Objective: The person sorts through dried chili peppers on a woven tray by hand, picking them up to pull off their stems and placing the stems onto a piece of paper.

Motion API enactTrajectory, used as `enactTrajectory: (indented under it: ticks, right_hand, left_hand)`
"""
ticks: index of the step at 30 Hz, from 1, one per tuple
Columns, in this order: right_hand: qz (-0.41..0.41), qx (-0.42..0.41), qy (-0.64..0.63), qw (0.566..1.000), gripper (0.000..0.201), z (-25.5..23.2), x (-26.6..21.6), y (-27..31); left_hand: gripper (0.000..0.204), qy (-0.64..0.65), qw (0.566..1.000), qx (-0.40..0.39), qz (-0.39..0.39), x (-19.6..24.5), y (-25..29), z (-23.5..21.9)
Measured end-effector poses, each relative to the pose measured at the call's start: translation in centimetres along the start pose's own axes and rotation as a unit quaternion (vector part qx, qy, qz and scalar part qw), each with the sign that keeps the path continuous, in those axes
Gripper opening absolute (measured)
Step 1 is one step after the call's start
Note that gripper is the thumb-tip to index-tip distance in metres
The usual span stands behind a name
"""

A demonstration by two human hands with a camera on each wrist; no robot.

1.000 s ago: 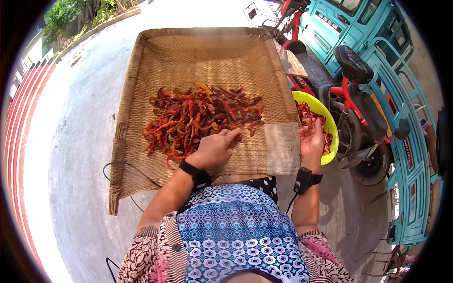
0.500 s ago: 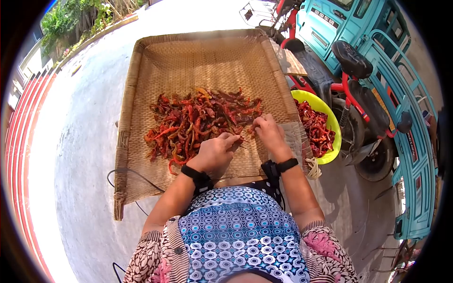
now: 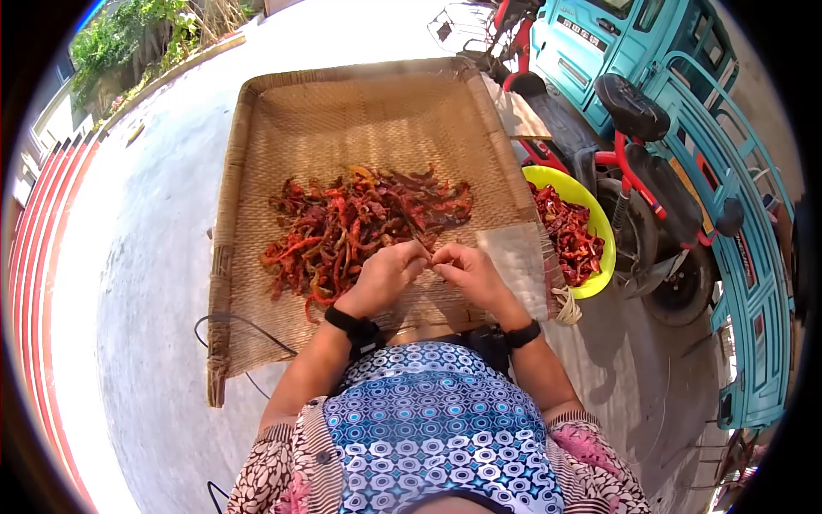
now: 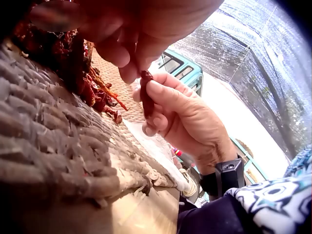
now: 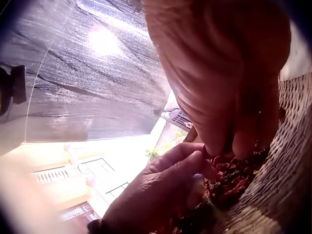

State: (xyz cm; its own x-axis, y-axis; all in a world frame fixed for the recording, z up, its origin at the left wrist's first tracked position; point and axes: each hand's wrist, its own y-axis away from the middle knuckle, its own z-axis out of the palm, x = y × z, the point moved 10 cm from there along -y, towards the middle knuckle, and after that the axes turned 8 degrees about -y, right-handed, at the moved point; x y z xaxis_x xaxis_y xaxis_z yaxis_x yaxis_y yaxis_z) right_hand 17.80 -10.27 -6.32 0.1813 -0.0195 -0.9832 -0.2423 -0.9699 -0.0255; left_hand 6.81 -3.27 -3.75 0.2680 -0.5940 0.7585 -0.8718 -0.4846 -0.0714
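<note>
In the head view both hands meet over the near part of a woven tray [image 3: 368, 81], fingertips almost touching. The right hand [image 3: 469, 272] pinches a dark red dried pepper [image 4: 147, 92] between thumb and fingers, as the left wrist view shows. At the pepper's upper end are the fingertips of the left hand [image 3: 385, 276], thumb and fingers brought together on it. Beyond the left hand lies a heap of dried red peppers [image 3: 342, 223]. In the right wrist view the left hand [image 5: 163, 187] reaches in beside the heap.
A yellow-green bowl [image 3: 606, 248] of red peppers stands right of the tray. A pale patch [image 3: 514, 261] covers the tray's near right part. Further right are a red-framed bike [image 3: 629, 171] and a turquoise vehicle [image 3: 728, 163]. A black cable [image 3: 248, 321] hangs by the tray's left corner.
The right hand has moved from the bowl to the heap's right edge, then left and nearer the body to meet the left hand. The left hand has stayed near the heap.
</note>
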Motion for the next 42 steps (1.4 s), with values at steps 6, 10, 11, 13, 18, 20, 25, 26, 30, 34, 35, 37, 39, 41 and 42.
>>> enactTrajectory:
  ticks: [6,10,11,13,18,20,25,26,30,34,35,37,39,41,42]
  right_hand:
    - [0.029,0.131,-0.116,0.984,0.013,-8.1,2.0,1.1]
    - [-0.026,0.289,-0.48,0.828,0.025,-14.5,2.9,1.7]
    - [0.007,0.286,-0.448,0.847,0.026,-14.3,3.1,1.4]
    - [0.069,0.236,-0.325,0.913,0.027,-12.7,2.8,-0.1]
    - [-0.075,0.119,0.277,0.95,0.025,-5.2,1.0,-5.6]
    - [-0.063,0.118,0.302,0.944,0.025,-3.9,2.0,-6.5]
    - [0.018,0.095,0.367,0.925,0.02,-3.2,2.1,-6.3]
    - [0.002,0.108,0.349,0.931,0.019,-3.6,2.1,-6.0]
    - [-0.071,0.139,0.317,0.935,0.016,-4.1,-0.3,-3.9]
    - [-0.139,0.097,0.338,0.926,0.016,-1.4,-1.9,-1.8]
    - [-0.136,0.088,0.35,0.922,0.016,-0.7,-1.9,-1.5]
    - [-0.131,0.07,0.375,0.915,0.016,0.7,-2.2,-1.0]
    - [-0.133,0.068,0.35,0.925,0.013,1.1,-2.8,-0.6]
    - [-0.154,0.068,0.305,0.937,0.013,1.0,-3.2,-0.4]
    - [-0.163,0.063,0.287,0.942,0.012,0.9,-3.1,-0.4]
  left_hand:
    - [0.019,0.044,0.998,0.013,0.042,-0.7,-0.1,1.0]
    - [0.02,0.035,0.999,0.002,0.038,-0.8,-0.2,1.0]
    - [0.02,0.027,0.999,-0.003,0.031,-0.9,-0.3,1.2]
    - [0.02,0.007,1.0,-0.014,0.018,-1.1,-0.4,1.5]
    - [0.019,0.016,0.999,-0.006,0.031,-0.9,-0.4,1.3]
    - [0.021,0.022,0.999,-0.007,0.03,-1.1,-0.4,1.3]
    - [0.03,0.073,0.997,-0.003,-0.028,-1.9,-0.1,0.9]
    - [0.032,0.087,0.995,-0.006,-0.054,-2.0,0.1,0.8]
    - [0.037,0.117,0.992,0.028,-0.046,-1.5,-0.2,0.0]
    - [0.036,0.124,0.991,0.044,-0.033,-0.7,0.0,-0.5]
    - [0.031,0.119,0.992,0.037,-0.015,-0.5,-0.1,-0.3]
    - [0.022,0.11,0.993,0.025,0.02,-0.4,-0.3,0.1]
    - [0.017,0.11,0.993,0.04,0.01,-1.2,-0.5,0.4]
    - [0.017,0.103,0.994,0.024,-0.019,-2.2,-0.6,0.9]
    - [0.017,0.122,0.992,0.014,-0.033,-2.4,-0.6,1.0]
